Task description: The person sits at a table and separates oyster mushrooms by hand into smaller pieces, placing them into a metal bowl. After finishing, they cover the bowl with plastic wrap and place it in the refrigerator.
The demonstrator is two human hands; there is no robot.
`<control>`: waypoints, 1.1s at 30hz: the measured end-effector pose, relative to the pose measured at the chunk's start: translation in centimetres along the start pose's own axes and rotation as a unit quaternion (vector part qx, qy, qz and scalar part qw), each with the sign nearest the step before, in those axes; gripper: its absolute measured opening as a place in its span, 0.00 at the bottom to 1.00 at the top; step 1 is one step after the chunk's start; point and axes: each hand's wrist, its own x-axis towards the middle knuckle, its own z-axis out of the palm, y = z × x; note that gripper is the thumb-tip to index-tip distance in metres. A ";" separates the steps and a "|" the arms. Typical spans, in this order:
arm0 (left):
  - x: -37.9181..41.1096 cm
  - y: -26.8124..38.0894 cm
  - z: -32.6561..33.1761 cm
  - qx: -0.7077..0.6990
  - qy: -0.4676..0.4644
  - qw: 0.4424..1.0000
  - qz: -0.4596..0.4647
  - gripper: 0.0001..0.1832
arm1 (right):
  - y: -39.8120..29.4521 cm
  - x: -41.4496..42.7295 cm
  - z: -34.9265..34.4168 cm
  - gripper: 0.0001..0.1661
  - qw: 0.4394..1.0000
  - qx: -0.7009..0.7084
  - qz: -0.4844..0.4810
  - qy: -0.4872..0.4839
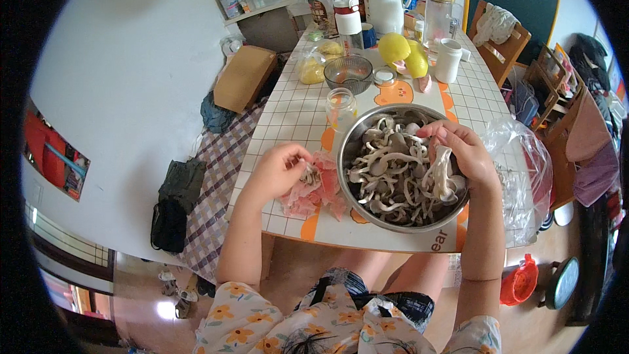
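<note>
A stainless steel bowl full of grey oyster mushrooms stands near the table's front edge. Over its right side my right hand grips a pale oyster mushroom, its stem up by my thumb. My left hand is left of the bowl, fingers curled together above a crumpled pink plastic sheet. Small mushroom scraps show just under those fingertips; whether they are pinched or lie on the plastic cannot be told.
Behind the bowl stand a glass jar, a dark glass bowl, pomelo peel and a white cup. Farther back are a bottle and a white thermos jug. A clear plastic bag lies at the right edge.
</note>
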 end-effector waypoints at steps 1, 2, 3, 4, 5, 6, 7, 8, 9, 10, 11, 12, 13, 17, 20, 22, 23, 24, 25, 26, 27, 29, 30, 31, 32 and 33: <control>-0.3 -0.8 0.3 0.044 -0.006 0.999 0.026 0.08 | -0.2 0.0 0.2 0.19 1.000 -0.007 0.005 0.001; -0.5 -2.0 0.6 0.087 -0.012 0.995 0.052 0.10 | -0.4 -0.1 0.4 0.20 1.000 -0.013 0.010 0.002; -0.4 -2.4 0.9 0.128 -0.019 0.988 0.083 0.11 | -0.7 -0.3 0.3 0.22 1.000 -0.024 0.013 0.006; -0.5 -2.6 1.0 0.169 -0.016 0.976 0.135 0.15 | -0.5 -0.3 0.1 0.22 1.000 -0.016 0.006 0.006; -0.7 -2.6 1.3 0.150 0.012 0.980 0.130 0.15 | -0.6 -0.3 0.3 0.22 1.000 -0.016 0.006 0.010; -0.8 -2.0 1.6 0.126 0.039 0.983 0.126 0.15 | -0.8 -0.4 0.5 0.22 1.000 -0.019 0.008 0.016; -0.6 -1.1 1.9 0.102 0.065 0.985 0.122 0.15 | -0.9 -0.5 0.4 0.23 0.999 -0.023 0.010 0.023; -0.1 0.2 2.1 0.070 0.084 0.982 0.153 0.14 | -0.8 -0.5 0.0 0.24 0.999 -0.041 0.003 0.013; 0.4 2.2 2.2 0.040 0.105 0.977 0.182 0.13 | -0.7 -0.4 -0.3 0.24 0.999 -0.043 0.005 0.007; 0.8 3.9 2.5 0.012 0.128 0.969 0.209 0.12 | -0.5 -0.3 -0.3 0.24 0.999 -0.034 -0.011 -0.004; 1.4 5.1 3.4 -0.067 0.082 0.976 0.192 0.13 | -0.4 -0.3 -0.1 0.24 0.999 -0.025 -0.028 -0.014; 2.1 6.3 4.6 -0.144 0.033 0.973 0.175 0.13 | -0.6 -0.5 0.0 0.24 0.999 -0.025 -0.024 -0.010; 2.9 7.6 5.9 -0.220 -0.020 0.962 0.159 0.14 | -0.6 -0.7 -0.4 0.23 0.999 -0.038 -0.031 -0.020; 4.7 10.5 8.1 -0.216 -0.114 0.952 0.186 0.14 | -1.0 -0.4 0.2 0.18 0.998 -0.027 -0.035 -0.044; 6.1 10.8 8.7 -0.252 -0.138 0.934 0.215 0.18 | -0.6 -0.1 -0.4 0.17 0.999 -0.015 -0.042 -0.021; 5.9 10.6 9.1 -0.309 -0.155 0.912 0.220 0.21 | 0.1 0.2 -0.5 0.16 0.999 -0.009 -0.042 -0.008; 5.8 10.4 9.1 -0.314 -0.159 0.911 0.215 0.22 | 0.1 0.3 -0.2 0.16 0.999 -0.007 -0.049 -0.009; 5.8 10.1 9.4 -0.325 -0.165 0.907 0.209 0.23 | 0.0 0.2 0.1 0.16 0.999 -0.009 -0.053 -0.007; 5.7 10.1 9.5 -0.335 -0.171 0.904 0.204 0.25 | 0.0 0.1 0.2 0.16 0.998 -0.010 -0.056 -0.006; 5.5 10.3 9.4 -0.343 -0.180 0.898 0.208 0.25 | 0.2 0.1 -0.1 0.15 0.999 -0.005 -0.050 -0.011; 5.5 10.0 9.5 -0.342 -0.178 0.897 0.215 0.24 | 0.3 0.1 -0.1 0.15 0.998 -0.012 -0.057 -0.013; 5.8 9.3 9.7 -0.340 -0.174 0.895 0.228 0.21 | 0.5 0.1 0.1 0.14 0.997 -0.026 -0.071 -0.018; 5.6 9.1 9.5 -0.334 -0.157 0.904 0.218 0.19 | 0.4 0.1 0.3 0.14 0.997 -0.037 -0.072 -0.019; 5.4 9.1 9.4 -0.327 -0.140 0.911 0.207 0.17 | 0.2 0.0 0.4 0.14 0.996 -0.048 -0.072 -0.020; 5.3 9.0 9.3 -0.320 -0.123 0.918 0.197 0.14 | 0.2 0.0 0.4 0.13 0.995 -0.058 -0.073 -0.020; 5.4 8.9 9.3 -0.317 -0.100 0.921 0.203 0.12 | 0.3 0.0 0.2 0.13 0.996 -0.050 -0.072 -0.031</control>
